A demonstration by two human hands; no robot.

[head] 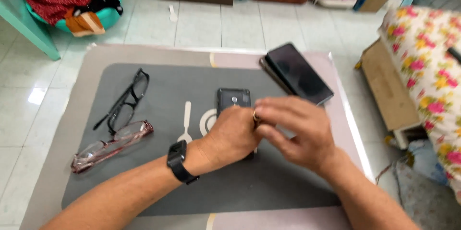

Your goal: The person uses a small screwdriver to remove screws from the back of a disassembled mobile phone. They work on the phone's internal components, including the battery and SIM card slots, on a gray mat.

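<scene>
My left hand (230, 136), with a black watch on the wrist, lies over the lower part of a small black phone (233, 99) lying back-up on the dark mat (158, 182). My right hand (295, 131) meets it from the right, fingers curled over the phone's edge and touching the left hand. Both seem to grip the phone, whose lower half is hidden. A white plastic pry tool (186, 122) and a white round piece (207, 122) lie just left of the phone.
A larger black phone (297, 74) lies screen-up at the mat's back right. Black glasses (126, 99) and reddish-framed glasses (111, 144) rest at left. The low table (62, 129) stands on a tiled floor; a floral cloth (427, 62) is at right.
</scene>
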